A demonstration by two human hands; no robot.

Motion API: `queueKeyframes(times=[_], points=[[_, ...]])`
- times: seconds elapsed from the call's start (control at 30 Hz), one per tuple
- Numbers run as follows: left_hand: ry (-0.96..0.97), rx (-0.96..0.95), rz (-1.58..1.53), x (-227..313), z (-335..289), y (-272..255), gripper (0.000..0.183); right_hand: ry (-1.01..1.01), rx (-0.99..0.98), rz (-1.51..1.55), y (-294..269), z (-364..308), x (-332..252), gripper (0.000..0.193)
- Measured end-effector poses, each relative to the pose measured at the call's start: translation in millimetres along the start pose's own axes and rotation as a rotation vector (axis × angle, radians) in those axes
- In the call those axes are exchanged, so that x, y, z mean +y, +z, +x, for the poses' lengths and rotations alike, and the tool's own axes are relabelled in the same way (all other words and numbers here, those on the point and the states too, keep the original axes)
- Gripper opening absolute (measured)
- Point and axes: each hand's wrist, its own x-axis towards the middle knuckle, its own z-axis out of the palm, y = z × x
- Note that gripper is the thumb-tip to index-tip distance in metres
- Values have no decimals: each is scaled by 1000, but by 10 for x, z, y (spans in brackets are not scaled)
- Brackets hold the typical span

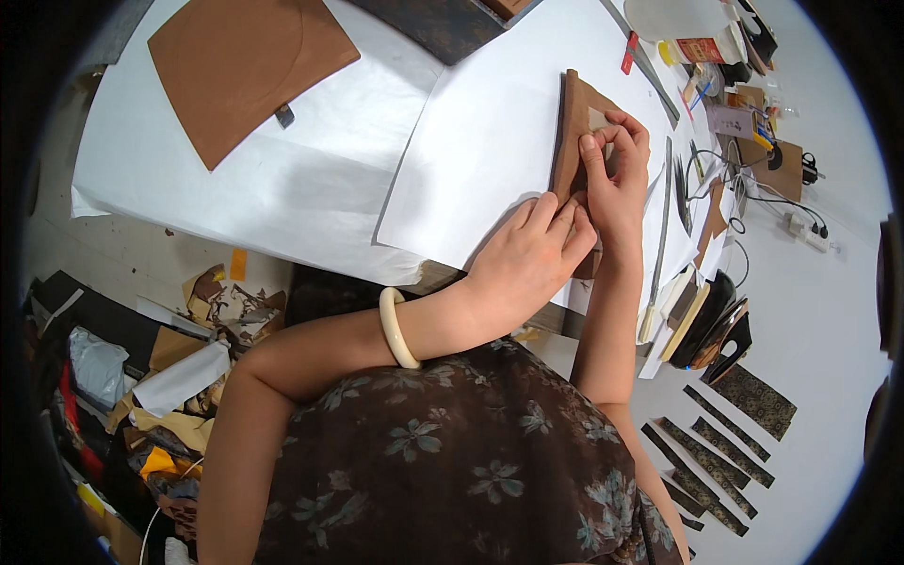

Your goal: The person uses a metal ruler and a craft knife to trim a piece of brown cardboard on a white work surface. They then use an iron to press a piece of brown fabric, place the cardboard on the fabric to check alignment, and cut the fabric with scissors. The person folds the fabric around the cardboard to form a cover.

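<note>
A folded piece of brown leather (567, 141) lies on white paper at the right part of the table, its long edge running away from me. My left hand (527, 254), with a cream bangle at the wrist, is closed on the near end of that edge. Beyond it, my right hand (617, 184) has its thumb and curled fingers on the same piece, higher along the fold. A small pale patch shows beside the right fingertips; what it is I cannot make out. The undersides of both hands' grips are hidden.
A larger brown leather panel (250, 71) lies at the far left, with a small dark block (284, 116) at its edge. Metal rulers (650, 71), cables and a translucent bottle (678, 19) crowd the right. Leather scraps (250, 315) litter the lower left; patterned strips (706, 461) hang on the right.
</note>
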Motion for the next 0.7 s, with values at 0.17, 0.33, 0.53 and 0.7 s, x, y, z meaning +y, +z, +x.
queueKeyframes(times=[0.17,0.33,0.53,0.7], points=[[22,-18,21,14,-55,0,46,-32,-8,-26,-11,8,35,14],[76,-57,42,0,-171,-60,43,-7,-20,-25,-23,18,-31,15],[41,-118,-297,-48,-254,-189,40,-10,-10,-25,-27,16,-17,16],[-37,64,-466,-148,-182,-335,27,-29,27,-19,-2,-2,25,16]])
